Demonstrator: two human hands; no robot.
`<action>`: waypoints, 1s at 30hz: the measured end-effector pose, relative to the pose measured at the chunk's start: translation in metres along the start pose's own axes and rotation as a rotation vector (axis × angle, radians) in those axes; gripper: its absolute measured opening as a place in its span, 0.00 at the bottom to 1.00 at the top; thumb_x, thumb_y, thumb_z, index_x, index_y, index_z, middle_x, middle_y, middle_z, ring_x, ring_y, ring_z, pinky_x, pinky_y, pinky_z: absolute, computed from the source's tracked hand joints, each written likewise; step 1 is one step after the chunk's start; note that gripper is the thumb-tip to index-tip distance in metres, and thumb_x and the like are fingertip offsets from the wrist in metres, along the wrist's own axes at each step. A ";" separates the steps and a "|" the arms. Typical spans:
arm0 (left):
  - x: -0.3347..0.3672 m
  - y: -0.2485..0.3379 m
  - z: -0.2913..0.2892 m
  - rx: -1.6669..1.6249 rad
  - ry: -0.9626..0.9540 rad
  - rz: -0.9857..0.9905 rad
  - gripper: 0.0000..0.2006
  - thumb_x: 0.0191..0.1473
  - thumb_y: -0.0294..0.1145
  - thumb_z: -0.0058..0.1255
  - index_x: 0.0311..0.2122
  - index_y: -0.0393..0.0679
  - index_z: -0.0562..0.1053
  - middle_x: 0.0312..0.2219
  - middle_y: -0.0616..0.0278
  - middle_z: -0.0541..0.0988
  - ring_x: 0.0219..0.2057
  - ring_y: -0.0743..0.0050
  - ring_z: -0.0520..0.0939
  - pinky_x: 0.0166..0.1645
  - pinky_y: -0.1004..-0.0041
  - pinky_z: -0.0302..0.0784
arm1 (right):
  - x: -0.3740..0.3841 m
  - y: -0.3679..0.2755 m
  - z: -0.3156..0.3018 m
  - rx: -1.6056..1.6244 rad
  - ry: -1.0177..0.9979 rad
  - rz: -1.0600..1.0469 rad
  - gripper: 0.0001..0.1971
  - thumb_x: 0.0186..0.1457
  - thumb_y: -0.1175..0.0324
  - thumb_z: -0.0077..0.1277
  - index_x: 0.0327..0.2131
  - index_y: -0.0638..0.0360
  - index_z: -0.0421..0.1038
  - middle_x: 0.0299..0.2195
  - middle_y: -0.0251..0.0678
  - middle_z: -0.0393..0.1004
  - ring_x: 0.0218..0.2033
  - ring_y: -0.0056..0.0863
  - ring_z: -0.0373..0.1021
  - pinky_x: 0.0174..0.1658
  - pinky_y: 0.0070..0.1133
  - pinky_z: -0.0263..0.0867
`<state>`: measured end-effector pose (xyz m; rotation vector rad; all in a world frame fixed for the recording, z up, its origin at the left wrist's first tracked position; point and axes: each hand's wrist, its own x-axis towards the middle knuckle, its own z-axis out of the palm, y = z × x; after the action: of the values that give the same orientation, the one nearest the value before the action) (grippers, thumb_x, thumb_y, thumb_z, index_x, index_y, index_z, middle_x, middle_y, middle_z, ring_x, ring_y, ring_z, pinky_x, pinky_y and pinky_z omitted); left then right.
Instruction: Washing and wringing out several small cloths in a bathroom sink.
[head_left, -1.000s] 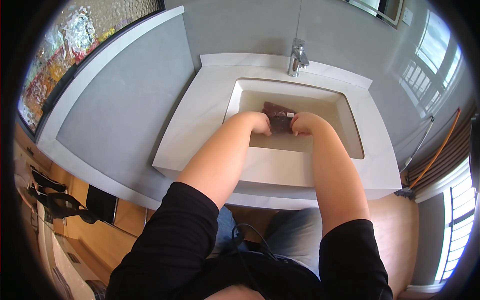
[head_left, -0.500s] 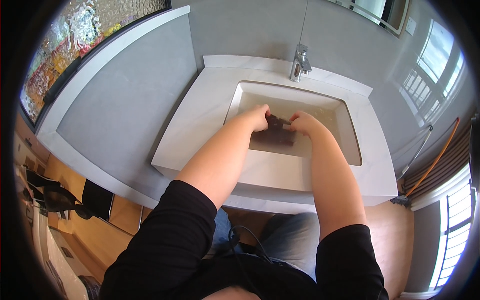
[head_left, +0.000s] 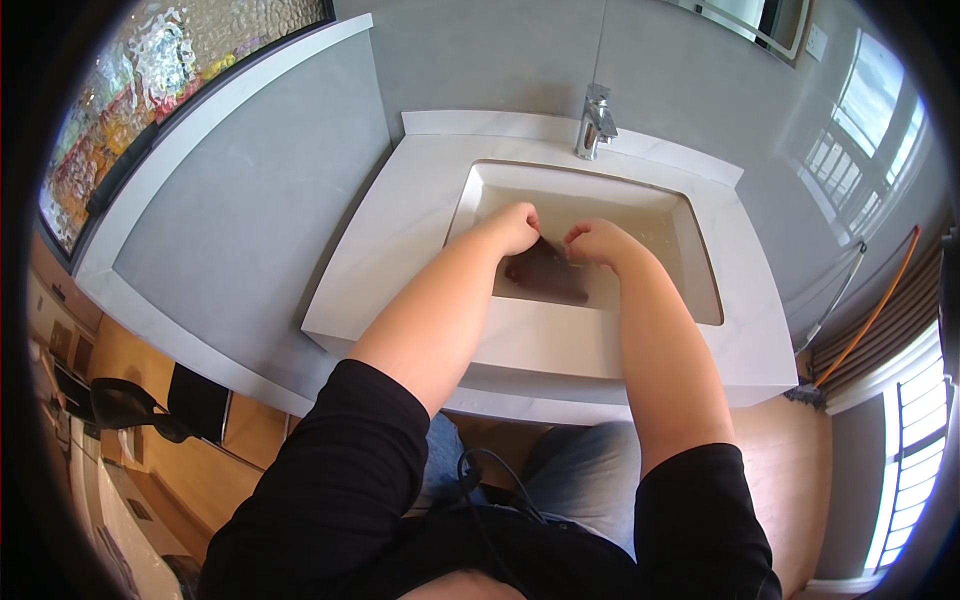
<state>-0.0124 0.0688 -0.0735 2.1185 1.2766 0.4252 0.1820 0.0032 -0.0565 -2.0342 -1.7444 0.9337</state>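
Note:
A dark brown cloth (head_left: 548,278) lies mostly under cloudy water in the white sink basin (head_left: 706,268). My left hand (head_left: 516,228) is closed, pinching the cloth's upper edge between thumb and fingers at the water's surface. Just to the right, my right hand (head_left: 594,243) hovers low over the water with its fingers curled and drawn together. Its fingertips are close to the cloth's upper right side; whether they grip a bit of it is hidden. The cloth's lower part spreads toward the basin's near wall.
A chrome faucet (head_left: 595,122) stands behind the basin on the white countertop (head_left: 392,250). Grey wall panels rise at the back and left. On the right, long-handled tools (head_left: 868,310) lean near a window (head_left: 915,470). A dark chair (head_left: 130,408) shows at lower left.
The cloth has sunk and slanted, its right side dropping away from my right hand. My right hand has shifted slightly left and its fingers have curled in. My left hand keeps its pinch.

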 end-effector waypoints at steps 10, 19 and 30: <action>0.005 0.002 0.000 -0.335 0.077 0.182 0.06 0.51 0.29 0.54 0.35 0.42 0.75 0.30 0.62 0.80 0.35 0.70 0.79 0.42 0.68 0.75 | 0.002 -0.003 0.000 0.185 0.052 -0.187 0.07 0.49 0.68 0.59 0.32 0.59 0.78 0.27 0.34 0.78 0.32 0.26 0.73 0.37 0.25 0.68; -0.009 0.013 -0.001 -0.315 0.109 0.215 0.12 0.49 0.34 0.63 0.34 0.42 0.72 0.28 0.66 0.77 0.31 0.76 0.76 0.39 0.73 0.73 | 0.003 -0.010 -0.002 0.362 0.012 -0.089 0.04 0.56 0.68 0.53 0.33 0.56 0.73 0.28 0.28 0.73 0.31 0.19 0.69 0.34 0.21 0.64; -0.016 0.018 -0.004 -0.052 -0.042 0.019 0.21 0.50 0.50 0.63 0.33 0.39 0.79 0.28 0.61 0.81 0.29 0.69 0.78 0.35 0.67 0.73 | -0.003 -0.015 -0.007 0.538 0.148 0.036 0.06 0.61 0.68 0.46 0.40 0.56 0.69 0.32 0.32 0.73 0.34 0.25 0.71 0.34 0.26 0.66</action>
<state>-0.0104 0.0498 -0.0575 2.0868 1.2106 0.4148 0.1747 0.0048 -0.0414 -1.7309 -1.2151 1.0889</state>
